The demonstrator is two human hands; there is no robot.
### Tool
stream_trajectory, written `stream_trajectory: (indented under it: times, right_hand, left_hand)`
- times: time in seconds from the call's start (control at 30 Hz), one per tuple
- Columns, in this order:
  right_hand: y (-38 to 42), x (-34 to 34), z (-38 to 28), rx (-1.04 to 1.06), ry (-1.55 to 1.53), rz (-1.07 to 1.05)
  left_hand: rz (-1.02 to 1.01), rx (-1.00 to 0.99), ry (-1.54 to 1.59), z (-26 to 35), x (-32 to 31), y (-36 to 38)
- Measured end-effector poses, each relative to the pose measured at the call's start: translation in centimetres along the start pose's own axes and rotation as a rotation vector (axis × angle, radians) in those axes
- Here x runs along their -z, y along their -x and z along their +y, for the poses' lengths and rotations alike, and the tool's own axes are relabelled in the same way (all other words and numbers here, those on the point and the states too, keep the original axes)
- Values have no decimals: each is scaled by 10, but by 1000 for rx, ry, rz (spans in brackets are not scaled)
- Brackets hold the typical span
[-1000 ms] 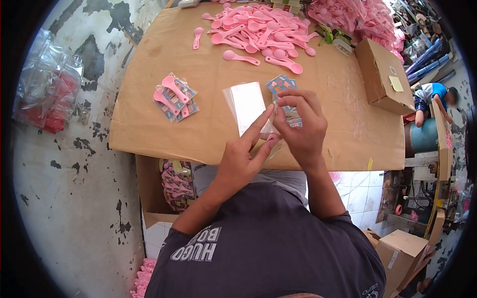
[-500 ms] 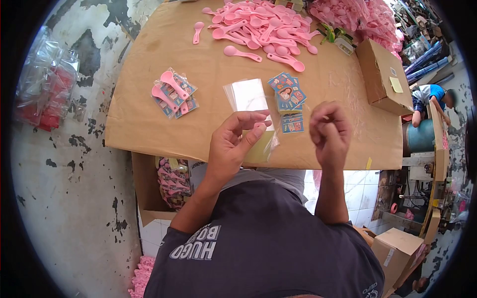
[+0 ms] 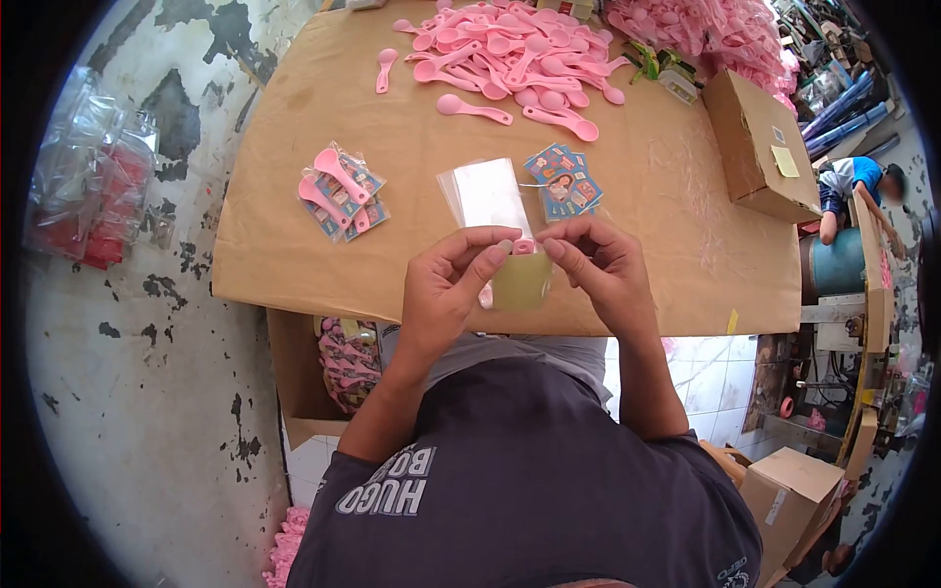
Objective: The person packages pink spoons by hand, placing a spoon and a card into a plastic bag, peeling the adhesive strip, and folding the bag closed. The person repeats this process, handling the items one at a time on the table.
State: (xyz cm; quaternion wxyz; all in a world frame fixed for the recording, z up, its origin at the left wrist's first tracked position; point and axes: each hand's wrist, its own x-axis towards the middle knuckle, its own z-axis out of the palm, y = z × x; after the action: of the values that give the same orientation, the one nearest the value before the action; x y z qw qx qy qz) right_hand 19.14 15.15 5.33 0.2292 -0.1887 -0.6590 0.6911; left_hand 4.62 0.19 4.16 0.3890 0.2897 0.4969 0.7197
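Observation:
Near the table's front edge, both hands hold a small clear plastic bag with a pale yellow-green card inside. The pink end of a spoon shows at its top, between the fingertips. My left hand pinches the bag's left upper corner between thumb and fingers. My right hand is closed at the right upper corner, thumb against forefinger. Just beyond lie a stack of clear bags with a white surface and a fanned pile of blue printed cards.
Packed pink spoons lie on the left of the brown-covered table. Loose pink spoons are heaped at the back. A cardboard box stands at the right. Another person is beyond it. A carton of packed spoons sits below the table.
My right hand has moved left from beside the cards to the bag's upper edge, its fingers now meeting the bag. My left hand still holds the bag, now slightly lower.

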Motion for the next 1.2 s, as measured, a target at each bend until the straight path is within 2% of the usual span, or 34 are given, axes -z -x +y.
stream_trajectory:
  times: [0.23, 0.37, 0.5, 0.6, 0.7, 0.73, 0.8, 0.9, 1.03, 1.1, 1.13, 1.2]
  right_hand:
    - [10, 11, 2, 20, -137, 38]
    - [12, 16, 2, 203, -117, -11]
    - [15, 16, -12, 307, 59, -64]
    - [15, 14, -14, 363, 88, -78]
    - [15, 8, -8, 279, 135, -54]
    - [13, 3, -7, 278, 137, -63]
    - [10, -9, -5, 232, 47, 91]
    - [11, -15, -11, 246, -8, 80]
    - [7, -22, -13, 385, -69, 57]
    - [7, -20, -18, 226, 296, 56]
    - [7, -20, -16, 225, 294, 57]
    - [5, -18, -4, 278, 761, 133]
  left_hand:
    - [-27, -116, -102, 3, -12, 1]
    - [-111, -244, -134, -3, -8, 2]
    - [-153, -216, -73, -10, 4, 2]
    - [-165, -234, 90, -10, 5, 1]
    - [-170, -240, 61, -13, 7, 4]
    - [-91, -186, 48, -10, -1, 7]
    - [-3, -138, 38, -1, -6, 9]
    - [-143, -31, 53, 8, 0, 8]
    - [-218, -60, -111, -4, 16, 11]
    - [-89, -257, -98, 5, 17, 12]
    - [-37, -366, -135, 12, 19, 9]
    - [59, -567, -281, 24, 34, 0]
